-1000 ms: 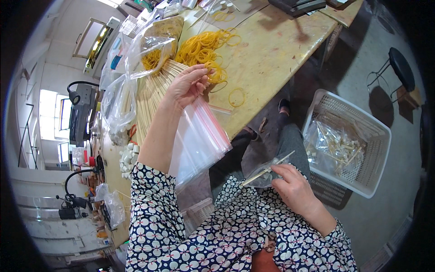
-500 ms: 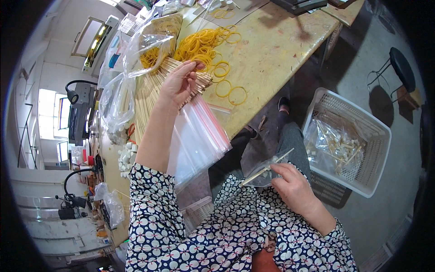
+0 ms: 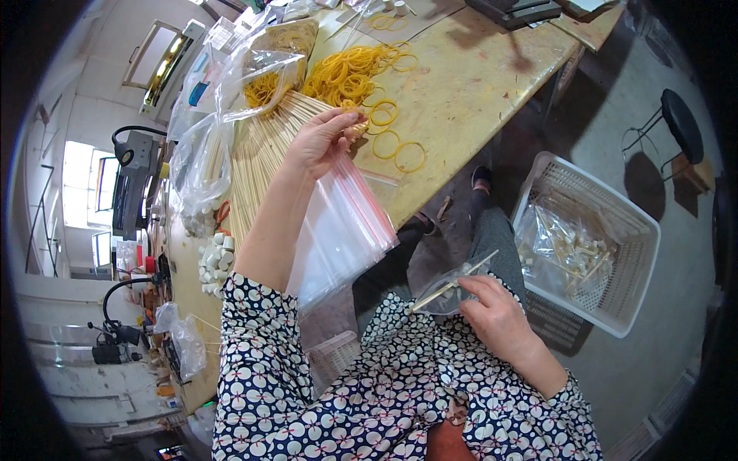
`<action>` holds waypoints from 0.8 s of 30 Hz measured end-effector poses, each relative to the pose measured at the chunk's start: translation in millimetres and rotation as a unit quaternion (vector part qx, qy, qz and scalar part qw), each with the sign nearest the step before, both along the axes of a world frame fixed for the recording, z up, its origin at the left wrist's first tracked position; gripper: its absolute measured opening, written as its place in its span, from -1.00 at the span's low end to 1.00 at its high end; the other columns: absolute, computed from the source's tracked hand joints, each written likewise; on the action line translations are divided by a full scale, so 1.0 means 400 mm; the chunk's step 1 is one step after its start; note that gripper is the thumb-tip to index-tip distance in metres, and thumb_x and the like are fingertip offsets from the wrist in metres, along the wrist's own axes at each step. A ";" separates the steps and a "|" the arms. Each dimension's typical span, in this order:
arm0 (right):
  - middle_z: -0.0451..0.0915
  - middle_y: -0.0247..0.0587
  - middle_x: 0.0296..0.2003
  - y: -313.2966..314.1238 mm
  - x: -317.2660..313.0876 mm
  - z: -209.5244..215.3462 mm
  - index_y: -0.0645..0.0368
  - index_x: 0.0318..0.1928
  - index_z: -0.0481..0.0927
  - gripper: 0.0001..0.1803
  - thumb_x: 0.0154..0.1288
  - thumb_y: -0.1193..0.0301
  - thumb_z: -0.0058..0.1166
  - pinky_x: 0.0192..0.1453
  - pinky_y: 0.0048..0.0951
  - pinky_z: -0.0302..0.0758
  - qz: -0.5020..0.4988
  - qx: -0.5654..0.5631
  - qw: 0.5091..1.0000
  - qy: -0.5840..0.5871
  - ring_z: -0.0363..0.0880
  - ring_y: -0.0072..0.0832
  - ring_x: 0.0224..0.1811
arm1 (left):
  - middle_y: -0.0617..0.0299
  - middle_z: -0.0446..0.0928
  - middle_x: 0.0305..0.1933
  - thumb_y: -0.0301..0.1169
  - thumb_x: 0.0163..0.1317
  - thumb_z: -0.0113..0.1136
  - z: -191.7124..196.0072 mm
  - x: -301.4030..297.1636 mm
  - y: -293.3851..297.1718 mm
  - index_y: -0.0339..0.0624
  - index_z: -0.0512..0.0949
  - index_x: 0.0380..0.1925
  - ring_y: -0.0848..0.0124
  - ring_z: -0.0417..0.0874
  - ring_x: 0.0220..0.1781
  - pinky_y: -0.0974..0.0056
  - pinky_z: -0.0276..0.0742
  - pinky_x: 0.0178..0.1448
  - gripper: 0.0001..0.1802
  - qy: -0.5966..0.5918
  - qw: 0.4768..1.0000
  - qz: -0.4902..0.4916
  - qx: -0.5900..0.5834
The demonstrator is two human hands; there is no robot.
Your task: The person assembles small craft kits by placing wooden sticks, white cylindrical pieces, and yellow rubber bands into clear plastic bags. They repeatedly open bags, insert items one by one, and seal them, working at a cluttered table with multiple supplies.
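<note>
My left hand is over the blunt ends of a fanned pile of thin wooden sticks on the table. Its thumb and fingers are pinched together; what they hold, if anything, is hidden. Below that wrist, a stack of clear zip bags with red-striped edges hangs over the table edge. Low over my lap, my right hand is closed on a clear plastic bag. A pale wooden stick lies along this bag, its far tip sticking out past the plastic.
Yellow rubber bands lie heaped beyond the sticks, several loose ones nearer the edge. White cylindrical pieces are piled at the left of the table. A white basket with filled bags stands on the floor at right, a black stool beyond it.
My left hand has shifted a little to the right across the stick ends, and its fingers have drawn closer together. My right hand keeps its hold on the bag. The view has moved slightly.
</note>
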State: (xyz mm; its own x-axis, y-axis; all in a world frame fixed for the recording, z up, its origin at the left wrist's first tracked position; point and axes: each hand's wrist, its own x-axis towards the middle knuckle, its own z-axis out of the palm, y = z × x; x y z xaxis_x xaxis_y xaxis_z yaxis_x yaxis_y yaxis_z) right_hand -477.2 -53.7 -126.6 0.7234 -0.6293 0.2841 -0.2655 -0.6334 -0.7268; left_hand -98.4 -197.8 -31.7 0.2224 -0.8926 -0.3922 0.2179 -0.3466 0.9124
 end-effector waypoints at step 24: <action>0.64 0.00 0.09 0.008 0.010 0.001 0.27 -0.33 0.62 -0.90 0.13 0.54 0.25 0.21 -0.17 0.60 0.013 -0.025 0.999 0.018 0.60 -0.06 0.17 | 0.16 0.73 -0.20 -0.34 0.48 0.26 0.005 0.035 0.003 -0.31 0.66 -0.10 0.68 0.57 -0.49 0.58 0.54 -0.50 -0.78 -0.057 0.996 0.032 -0.053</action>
State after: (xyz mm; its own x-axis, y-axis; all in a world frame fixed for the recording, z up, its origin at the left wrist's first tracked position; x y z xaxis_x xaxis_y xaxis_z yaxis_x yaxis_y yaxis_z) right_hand -473.0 -50.5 -126.2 0.7489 -0.5966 0.2885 -0.2738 -0.6749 -0.6852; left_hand -84.5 -196.6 -29.6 0.3173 -0.9102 -0.2662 0.1297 -0.2364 0.9630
